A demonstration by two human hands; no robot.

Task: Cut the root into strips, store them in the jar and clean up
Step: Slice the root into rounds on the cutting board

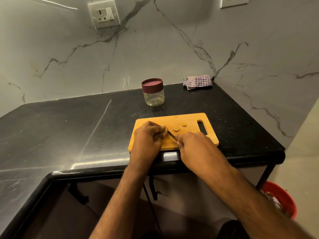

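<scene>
A wooden cutting board (189, 120) lies near the black counter's front edge. My left hand (148, 137) pinches a small piece of root (166, 129) on the board; most of the root is hidden under the fingers. My right hand (193, 145) grips a knife (171, 134), its blade angled against the root. Two round slices lie on the board: a larger one (176, 129) and a smaller one (183, 124). Behind the board stands a clear jar (154, 98) closed with a maroon lid (152, 84).
A folded checked cloth (198, 81) lies in the back corner of the black counter (69, 128). Marble walls rise behind and to the right. A red bucket (283, 199) sits on the floor at the right, below the counter's end.
</scene>
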